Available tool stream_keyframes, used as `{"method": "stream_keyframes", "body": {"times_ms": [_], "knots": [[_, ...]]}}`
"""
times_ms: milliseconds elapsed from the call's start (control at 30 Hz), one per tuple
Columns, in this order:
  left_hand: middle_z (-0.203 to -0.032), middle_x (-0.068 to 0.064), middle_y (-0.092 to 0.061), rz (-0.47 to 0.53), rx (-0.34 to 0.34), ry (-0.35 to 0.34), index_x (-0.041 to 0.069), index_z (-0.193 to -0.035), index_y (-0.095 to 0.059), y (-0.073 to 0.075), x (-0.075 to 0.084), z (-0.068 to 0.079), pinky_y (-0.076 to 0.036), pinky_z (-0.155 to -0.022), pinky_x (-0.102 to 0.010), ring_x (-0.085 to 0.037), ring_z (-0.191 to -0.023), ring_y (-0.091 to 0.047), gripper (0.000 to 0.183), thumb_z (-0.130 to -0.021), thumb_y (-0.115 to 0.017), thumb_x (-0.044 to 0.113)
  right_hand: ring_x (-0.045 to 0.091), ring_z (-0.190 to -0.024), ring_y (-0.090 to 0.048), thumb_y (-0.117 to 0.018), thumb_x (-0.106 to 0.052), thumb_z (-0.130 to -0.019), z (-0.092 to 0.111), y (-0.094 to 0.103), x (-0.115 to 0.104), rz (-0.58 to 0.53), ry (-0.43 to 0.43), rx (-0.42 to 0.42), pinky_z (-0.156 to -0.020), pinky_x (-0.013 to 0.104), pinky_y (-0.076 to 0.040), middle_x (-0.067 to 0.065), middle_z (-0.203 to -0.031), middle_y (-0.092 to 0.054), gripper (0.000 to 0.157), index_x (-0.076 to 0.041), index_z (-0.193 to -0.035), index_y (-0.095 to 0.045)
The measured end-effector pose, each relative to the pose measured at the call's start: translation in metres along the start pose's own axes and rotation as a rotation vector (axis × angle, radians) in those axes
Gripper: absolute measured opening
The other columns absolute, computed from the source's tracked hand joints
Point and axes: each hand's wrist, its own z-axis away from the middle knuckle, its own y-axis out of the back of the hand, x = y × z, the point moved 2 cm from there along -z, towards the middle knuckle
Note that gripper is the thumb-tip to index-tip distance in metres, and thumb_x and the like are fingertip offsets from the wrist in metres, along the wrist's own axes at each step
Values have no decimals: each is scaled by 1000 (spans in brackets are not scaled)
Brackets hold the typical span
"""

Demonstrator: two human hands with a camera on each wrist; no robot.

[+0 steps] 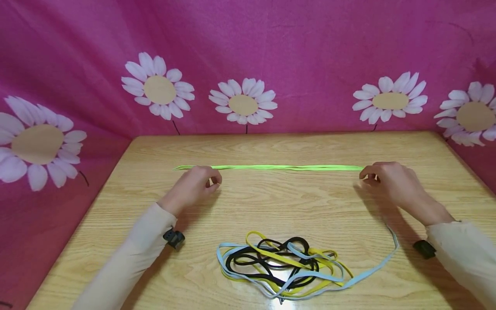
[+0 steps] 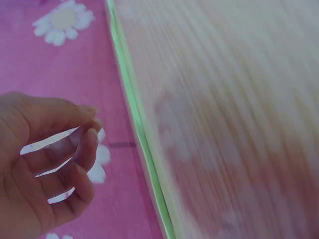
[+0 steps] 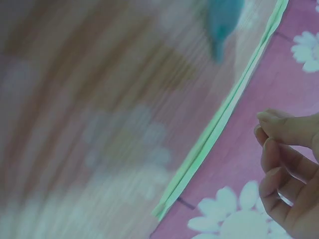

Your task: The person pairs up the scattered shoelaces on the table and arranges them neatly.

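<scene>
A bright green flat lace [image 1: 286, 167], its strands lying side by side, stretches in a nearly straight line across the far part of the table. My left hand [image 1: 195, 185] hovers near its left end, fingers loosely curled, thumb close to the index finger. Near the right end is my right hand [image 1: 395, 183], similarly curled, with thumb and index tips together. Both wrist views show the green lace [image 2: 134, 104] apart from the fingers, and neither hand holds anything. The right hand hides the lace's right tip in the head view; the right wrist view shows an end.
Closer to me lies a loose tangle of black [image 1: 267, 282], yellow [image 1: 253, 234] and light blue laces [image 1: 366, 274]. One light blue end trails toward the right forearm. The wooden table [image 1: 290, 202] meets a pink flowered cloth [image 1: 310, 51] behind and at the sides.
</scene>
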Motion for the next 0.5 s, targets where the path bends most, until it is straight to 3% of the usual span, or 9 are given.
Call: {"method": "stream_keyframes", "body": {"times_ms": [300, 500], "knots": [[-81, 1, -65, 12, -36, -137, 6, -87, -69, -6, 30, 11, -48, -63, -22, -10, -69, -57, 7, -83, -73, 2, 2, -56, -44, -78, 7, -70, 10, -1, -45, -9, 197, 62, -46, 25, -37, -11, -72, -60, 29, -19, -80, -71], [-83, 3, -64, 56, -75, -223, 7, -88, -69, -18, 53, 20, -48, -64, -19, -8, -71, -58, 5, -85, -72, 4, -2, -59, -45, -75, 9, -70, 18, 0, -75, -59, 252, 59, -49, 23, -39, -15, -74, -57, 32, -22, -80, -71]]}}
